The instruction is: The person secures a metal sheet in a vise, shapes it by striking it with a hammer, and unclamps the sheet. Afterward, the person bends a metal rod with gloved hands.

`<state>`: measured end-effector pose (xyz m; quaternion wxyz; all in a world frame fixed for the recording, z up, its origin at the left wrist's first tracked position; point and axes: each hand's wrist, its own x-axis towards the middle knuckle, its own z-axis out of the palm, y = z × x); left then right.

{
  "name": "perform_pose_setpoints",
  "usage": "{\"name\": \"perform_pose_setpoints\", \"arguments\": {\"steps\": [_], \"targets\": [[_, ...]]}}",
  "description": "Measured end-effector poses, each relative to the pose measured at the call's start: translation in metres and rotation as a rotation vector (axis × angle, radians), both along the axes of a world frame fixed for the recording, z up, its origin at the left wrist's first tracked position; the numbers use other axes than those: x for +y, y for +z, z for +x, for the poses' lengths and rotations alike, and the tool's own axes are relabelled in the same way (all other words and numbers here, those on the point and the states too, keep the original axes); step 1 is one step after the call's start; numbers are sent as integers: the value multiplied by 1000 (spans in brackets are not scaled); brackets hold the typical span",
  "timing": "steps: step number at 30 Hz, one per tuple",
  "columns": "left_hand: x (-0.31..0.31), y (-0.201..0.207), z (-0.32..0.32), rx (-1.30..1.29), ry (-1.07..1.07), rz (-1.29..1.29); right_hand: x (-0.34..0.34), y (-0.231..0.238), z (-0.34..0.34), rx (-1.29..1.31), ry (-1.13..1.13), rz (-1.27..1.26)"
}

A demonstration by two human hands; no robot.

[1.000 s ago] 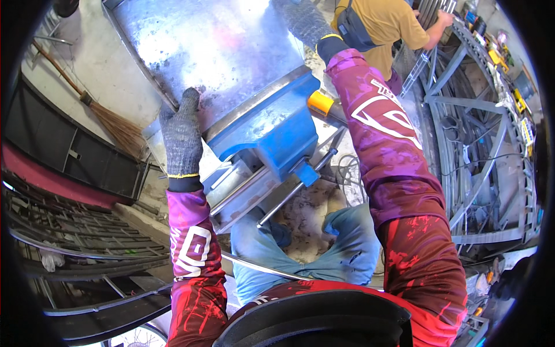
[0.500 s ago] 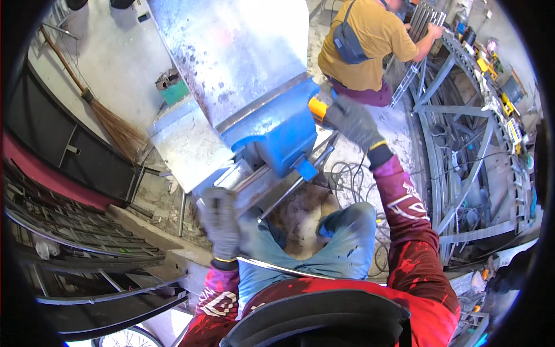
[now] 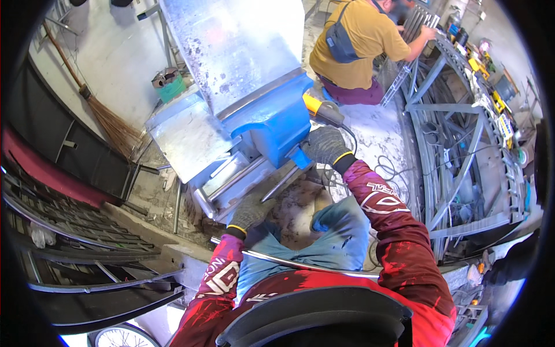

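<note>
A large blue bench vise (image 3: 272, 118) stands before me, with a bare metal plate on top. Its metal handle rod (image 3: 284, 186) slants through a blue screw head. My right hand (image 3: 328, 146), in a dark grey knit glove, is closed around the upper end of the handle. At the lower end my left hand (image 3: 254, 209), gloved alike, closes on the rod; some of its fingers are hidden. Just beyond my right hand rests a yellow-and-grey angle grinder (image 3: 324, 110), its cord trailing down. A thin shiny metal tube (image 3: 300, 266) lies across my lap.
A person in a mustard shirt (image 3: 352, 40) crouches at far right, handling metal bars. A steel rack (image 3: 448, 108) full of metal stock fills the right side. Broom (image 3: 110, 118), green bucket (image 3: 170, 89) and metal grilles (image 3: 87, 237) are at left; cables lie on the floor.
My right hand has left the grinder's side and come down to the vise handle. My left hand has moved right, to the handle's lower end. The handle has turned slightly.
</note>
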<state>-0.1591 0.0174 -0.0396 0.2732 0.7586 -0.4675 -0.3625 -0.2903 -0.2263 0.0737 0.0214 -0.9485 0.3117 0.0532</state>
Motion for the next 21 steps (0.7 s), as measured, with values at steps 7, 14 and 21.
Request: {"name": "perform_pose_setpoints", "arguments": {"steps": [7, 14, 21], "targets": [[9, -15, -2, 49, 78, -230, -7, -8, -5, -24, 8, 12], [11, 37, -6, 12, 141, -61, -13, -24, -8, -141, -11, 99], [19, 66, -8, 73, 229, -30, -19, -54, -5, -350, 49, 114]]}}
